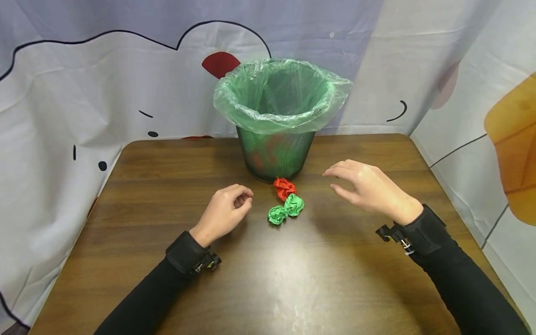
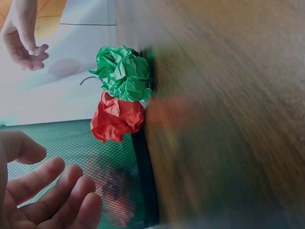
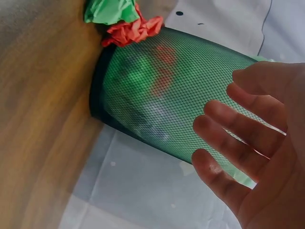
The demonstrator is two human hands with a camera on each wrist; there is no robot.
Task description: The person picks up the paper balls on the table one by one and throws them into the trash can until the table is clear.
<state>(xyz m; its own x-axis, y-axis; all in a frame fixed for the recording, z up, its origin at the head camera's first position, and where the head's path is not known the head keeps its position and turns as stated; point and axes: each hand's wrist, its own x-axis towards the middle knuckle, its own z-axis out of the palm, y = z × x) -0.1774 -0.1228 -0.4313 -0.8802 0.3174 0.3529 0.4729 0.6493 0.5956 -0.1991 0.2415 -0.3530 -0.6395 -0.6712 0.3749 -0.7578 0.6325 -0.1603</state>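
Note:
One red crumpled paper ball (image 1: pixel 284 189) and two green crumpled paper balls (image 1: pixel 294 205) lie close together on the table, just in front of a mesh wastebasket (image 1: pixel 276 153). To their left, my left hand (image 1: pixel 224 211) hovers with loosely curled fingers and holds nothing. My right hand (image 1: pixel 368 188) is raised to their right, fingers relaxed and apart from the thumb, also holding nothing. In the right wrist view its fingers (image 3: pixel 238 138) spread in front of the basket. Through the mesh, blurred red and green shapes show inside.
A green plastic liner (image 1: pixel 280 122) is folded over the basket's rim. The basket stands at the back edge of the brown wooden table (image 1: pixel 167 177). Behind it hangs a patterned white and lilac curtain (image 1: pixel 125 93), which continues along the right side.

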